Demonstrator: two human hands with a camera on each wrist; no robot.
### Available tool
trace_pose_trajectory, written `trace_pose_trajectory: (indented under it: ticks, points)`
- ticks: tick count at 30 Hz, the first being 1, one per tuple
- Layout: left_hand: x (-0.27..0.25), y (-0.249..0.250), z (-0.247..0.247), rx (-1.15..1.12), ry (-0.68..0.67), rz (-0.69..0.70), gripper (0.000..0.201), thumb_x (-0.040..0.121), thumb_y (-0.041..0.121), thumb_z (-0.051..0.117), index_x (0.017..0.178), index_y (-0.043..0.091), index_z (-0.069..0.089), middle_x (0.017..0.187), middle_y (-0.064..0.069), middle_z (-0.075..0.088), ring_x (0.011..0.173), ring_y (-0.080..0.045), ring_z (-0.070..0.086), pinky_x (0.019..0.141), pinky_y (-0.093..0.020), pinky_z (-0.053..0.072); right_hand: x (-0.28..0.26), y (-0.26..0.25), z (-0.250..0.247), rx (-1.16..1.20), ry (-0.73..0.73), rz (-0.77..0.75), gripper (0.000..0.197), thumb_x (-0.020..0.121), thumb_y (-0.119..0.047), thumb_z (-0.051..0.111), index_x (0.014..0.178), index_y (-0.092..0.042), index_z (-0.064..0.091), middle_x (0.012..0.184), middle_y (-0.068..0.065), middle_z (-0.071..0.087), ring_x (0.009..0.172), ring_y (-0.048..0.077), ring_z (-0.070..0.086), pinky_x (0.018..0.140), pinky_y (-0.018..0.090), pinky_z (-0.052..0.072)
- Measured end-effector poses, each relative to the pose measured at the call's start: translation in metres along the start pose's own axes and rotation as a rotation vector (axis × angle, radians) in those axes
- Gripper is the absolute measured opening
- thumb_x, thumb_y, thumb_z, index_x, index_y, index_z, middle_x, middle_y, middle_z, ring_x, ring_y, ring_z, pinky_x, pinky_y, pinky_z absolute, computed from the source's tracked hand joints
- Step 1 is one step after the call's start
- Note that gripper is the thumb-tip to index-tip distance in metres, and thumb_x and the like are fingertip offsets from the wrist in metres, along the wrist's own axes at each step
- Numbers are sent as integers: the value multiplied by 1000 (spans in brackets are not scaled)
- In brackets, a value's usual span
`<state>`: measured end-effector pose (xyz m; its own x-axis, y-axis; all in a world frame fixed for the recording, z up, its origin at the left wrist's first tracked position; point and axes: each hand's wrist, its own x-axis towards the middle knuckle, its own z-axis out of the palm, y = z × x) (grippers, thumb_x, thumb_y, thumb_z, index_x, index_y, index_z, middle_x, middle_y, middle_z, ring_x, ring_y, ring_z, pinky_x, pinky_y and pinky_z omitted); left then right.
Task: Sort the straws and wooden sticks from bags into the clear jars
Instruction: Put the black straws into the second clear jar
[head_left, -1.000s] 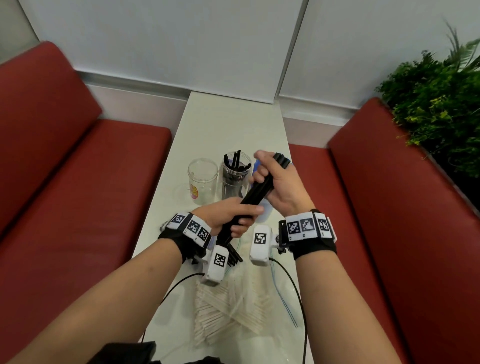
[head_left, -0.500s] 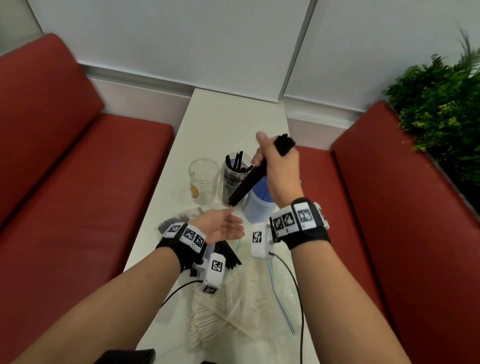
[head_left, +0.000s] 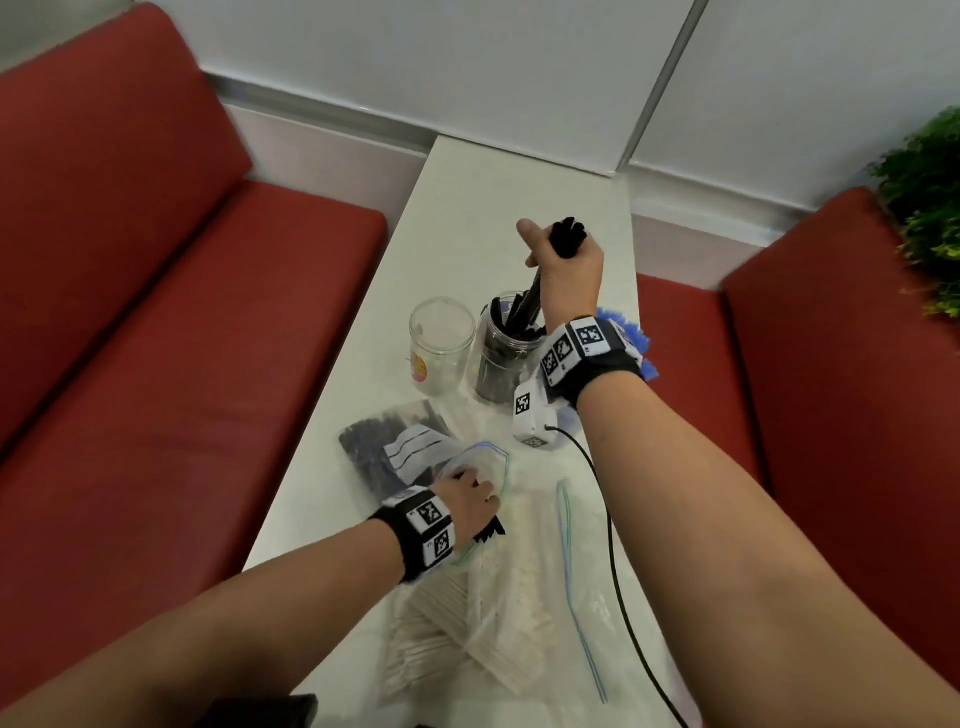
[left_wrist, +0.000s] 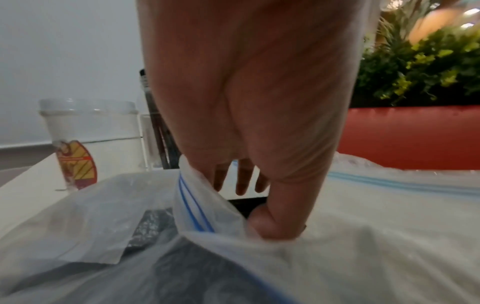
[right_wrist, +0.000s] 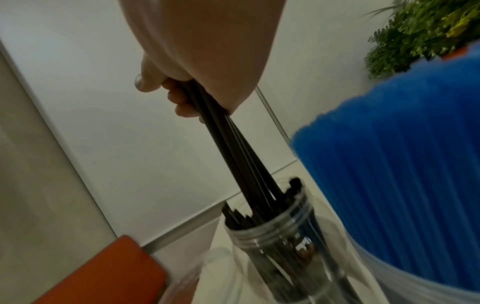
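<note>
My right hand (head_left: 563, 265) (right_wrist: 182, 92) grips a bundle of black straws (head_left: 532, 301) (right_wrist: 233, 154) near its top. The bundle's lower ends stand inside the clear jar (head_left: 501, 364) (right_wrist: 280, 246) that holds several black straws. To its left stands an empty clear jar (head_left: 441, 338) (left_wrist: 91, 133) with a red and yellow sticker. My left hand (head_left: 470, 493) (left_wrist: 241, 185) reaches with straight fingers into the mouth of a zip bag (head_left: 483, 457) (left_wrist: 194, 205); its thumb presses on the plastic. A bag of wooden sticks (head_left: 493, 623) lies near me.
A tub of blue straws (head_left: 636, 343) (right_wrist: 402, 174) stands right of the jars, behind my right wrist. Another bag of black straws (head_left: 374, 447) lies left. The narrow white table (head_left: 493, 197) runs between two red benches (head_left: 182, 338). A plant (head_left: 930, 208) is at far right.
My right hand has carried the black straw bundle over the jar and stood it upright with its ends inside. My left hand let go of the bundle and dropped to the zip bag.
</note>
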<state>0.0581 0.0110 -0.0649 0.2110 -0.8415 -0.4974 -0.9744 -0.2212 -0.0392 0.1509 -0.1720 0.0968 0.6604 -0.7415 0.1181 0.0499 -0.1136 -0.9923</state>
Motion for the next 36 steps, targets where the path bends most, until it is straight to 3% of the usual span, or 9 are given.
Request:
trace_pose_trajectory:
  ticks: [3,8,11,13,17,20,27,32,36]
  points:
    - [-3,-1,3,86,215,-80,48,98,36,53,143,21,48,146,-15,46,130,-32,48,106,-46,41,6,28,3,-32,6,84,34,80,-34,85,71,-18,57,67,2,63,60,11,55,56,12,42]
    - [7,-10,14,59,127,-151,44,100,32,49,141,18,48,138,-21,50,123,-36,52,99,-44,47,7,59,6,-148,31,135,29,82,-22,83,73,-15,56,68,-3,62,64,11,54,70,23,47]
    - [16,-15,19,27,-62,-55,39,103,13,39,140,4,41,141,-21,43,127,-40,42,101,-51,42,8,59,9,-208,42,70,18,83,-10,77,81,-18,61,72,-10,62,59,-5,55,62,6,41]
    - [22,-17,12,57,-100,-18,33,100,10,44,133,5,49,135,-17,51,123,-38,47,98,-47,45,7,53,10,-228,50,26,17,85,-9,74,86,-21,62,74,-10,62,67,-3,56,62,6,40]
    - [32,-20,3,7,-124,0,25,99,2,43,115,1,62,119,-14,65,108,-31,61,87,-39,50,2,47,8,-308,-5,8,11,90,-7,67,97,-16,65,89,-5,67,83,7,60,75,16,45]
    - [32,-23,3,-26,-131,13,26,100,1,41,117,-4,61,118,-17,65,108,-33,62,94,-43,50,-7,45,2,-457,-195,103,26,95,-16,65,121,-14,65,116,5,68,106,17,61,95,30,49]
    - [16,-19,-1,-24,20,145,37,99,8,46,135,4,39,132,-14,51,117,-33,51,101,-38,35,-52,22,-22,-336,-81,-306,29,100,-21,55,129,-21,61,137,-5,62,143,5,39,107,4,27]
    - [0,-16,-3,-195,129,212,41,92,-1,50,132,5,42,123,-14,54,112,-30,51,94,-37,41,-100,29,-47,-228,-72,-282,20,100,-20,56,115,-21,68,125,-4,70,128,-7,52,99,7,36]
    - [-4,-20,-8,-437,211,218,35,97,11,52,131,8,44,122,-10,53,112,-26,50,95,-38,42,-137,58,-70,-126,33,-77,20,100,-18,53,102,-26,72,100,-8,75,99,8,68,86,16,49]
